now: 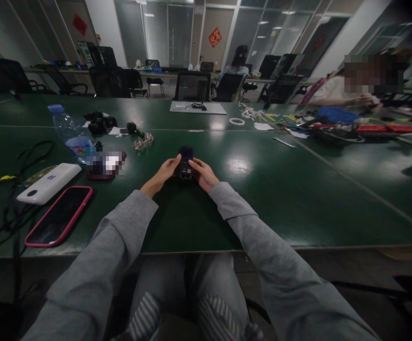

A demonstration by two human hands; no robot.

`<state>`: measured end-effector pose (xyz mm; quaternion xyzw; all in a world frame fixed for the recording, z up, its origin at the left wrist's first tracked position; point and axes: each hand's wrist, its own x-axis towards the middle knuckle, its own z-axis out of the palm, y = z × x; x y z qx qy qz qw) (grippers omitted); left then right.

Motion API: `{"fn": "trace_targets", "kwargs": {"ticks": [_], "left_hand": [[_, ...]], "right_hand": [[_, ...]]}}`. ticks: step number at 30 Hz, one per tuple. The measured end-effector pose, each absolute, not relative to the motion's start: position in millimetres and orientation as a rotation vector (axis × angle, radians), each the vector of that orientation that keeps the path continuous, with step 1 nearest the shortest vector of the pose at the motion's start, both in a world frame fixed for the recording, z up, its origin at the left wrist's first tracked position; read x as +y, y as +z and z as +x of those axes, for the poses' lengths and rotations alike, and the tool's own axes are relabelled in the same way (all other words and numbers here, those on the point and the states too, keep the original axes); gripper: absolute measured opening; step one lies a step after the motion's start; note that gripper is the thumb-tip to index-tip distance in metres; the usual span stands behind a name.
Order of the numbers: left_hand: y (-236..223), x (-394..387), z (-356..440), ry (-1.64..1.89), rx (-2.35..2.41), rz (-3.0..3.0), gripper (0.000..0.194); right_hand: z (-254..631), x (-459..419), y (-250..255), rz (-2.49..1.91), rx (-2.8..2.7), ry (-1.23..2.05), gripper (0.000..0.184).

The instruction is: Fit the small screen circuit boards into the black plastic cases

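Note:
A small black device (185, 162) with pale ports on its near face stands on the green table (263, 199), straight ahead of me. My left hand (163, 174) grips its left side, fingers curled against it. My right hand (203, 173) holds its right side in the same way, thumb pressed on the near face. Both arms are in grey sleeves and reach out over the table's front edge.
To my left lie a pink-cased phone (60, 215), a white power bank (49, 183), a water bottle (69, 130), glasses (143, 140), black cables (12, 208) and camera gear (98, 122). At the far right a person sits behind tools and wires (334, 124). Office chairs line the back.

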<state>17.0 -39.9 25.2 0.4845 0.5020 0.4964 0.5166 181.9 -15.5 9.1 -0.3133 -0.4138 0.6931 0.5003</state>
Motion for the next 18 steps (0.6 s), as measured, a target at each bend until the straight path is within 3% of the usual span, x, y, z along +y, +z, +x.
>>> {"fn": "trace_targets", "kwargs": {"ticks": [7,18], "left_hand": [[24,-39,7,1.035,1.132,1.315,0.064],[31,-43,6,1.096,1.056,1.16,0.057]], "right_hand": [[181,-17,9,-0.746,-1.026,1.66,0.059],[181,-18,9,-0.793,-1.085,1.619,0.061]]}}
